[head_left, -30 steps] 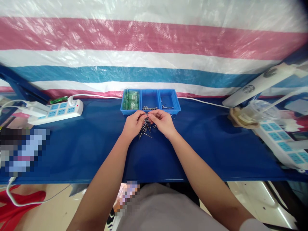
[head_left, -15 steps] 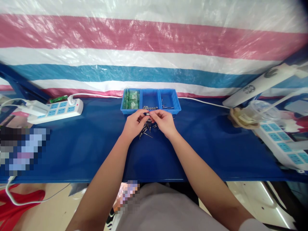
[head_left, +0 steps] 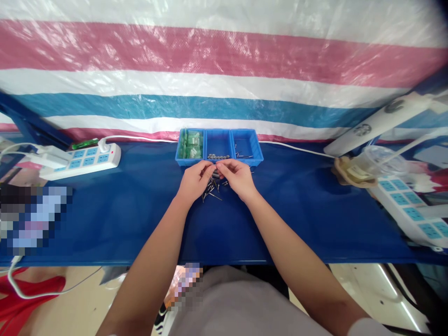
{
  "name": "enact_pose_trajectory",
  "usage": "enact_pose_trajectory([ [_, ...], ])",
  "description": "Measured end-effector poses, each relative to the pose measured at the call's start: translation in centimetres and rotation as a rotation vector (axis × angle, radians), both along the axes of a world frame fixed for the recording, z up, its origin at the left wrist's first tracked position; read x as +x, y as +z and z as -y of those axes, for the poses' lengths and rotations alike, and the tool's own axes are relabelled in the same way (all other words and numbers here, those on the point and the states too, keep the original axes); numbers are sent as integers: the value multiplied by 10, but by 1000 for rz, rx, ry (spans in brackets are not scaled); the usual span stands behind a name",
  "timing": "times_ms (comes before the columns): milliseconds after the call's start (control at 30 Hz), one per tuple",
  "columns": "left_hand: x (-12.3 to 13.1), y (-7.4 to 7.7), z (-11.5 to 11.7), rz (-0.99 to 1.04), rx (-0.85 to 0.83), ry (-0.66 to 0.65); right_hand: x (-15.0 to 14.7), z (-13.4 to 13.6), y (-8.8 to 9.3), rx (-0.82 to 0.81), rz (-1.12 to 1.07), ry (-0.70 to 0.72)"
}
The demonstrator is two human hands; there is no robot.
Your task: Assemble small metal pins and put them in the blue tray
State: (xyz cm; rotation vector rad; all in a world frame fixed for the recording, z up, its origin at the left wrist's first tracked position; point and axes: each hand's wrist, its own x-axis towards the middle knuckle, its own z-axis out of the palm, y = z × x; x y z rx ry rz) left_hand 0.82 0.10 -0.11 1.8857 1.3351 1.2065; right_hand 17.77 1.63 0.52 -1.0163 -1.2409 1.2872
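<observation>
Evidently, left hand point(head_left: 195, 181) and right hand point(head_left: 240, 178) are meeting tip-to-tip near metal pins point(head_left: 211, 186), centre of frame, their grip being unclear, probably needing steadiness next.

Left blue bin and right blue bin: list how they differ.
The left blue bin holds green packets; the right blue bin holds a few thin metal pieces, lying loose. The left blue bin looks mostly filled, while the right blue bin shows much of its own floor. Both are open-topped and stand in one row.
</observation>
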Motion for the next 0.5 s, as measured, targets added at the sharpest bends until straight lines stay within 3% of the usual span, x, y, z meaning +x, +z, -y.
enact_pose_trajectory([
  [300, 1, -10, -4, 82, 36, -44, -3, -1, -2, -3, -21, -51],
  [500, -1, -6, -2, 25, 6, -15, -3, 2, 2, 5, -10, -23],
])
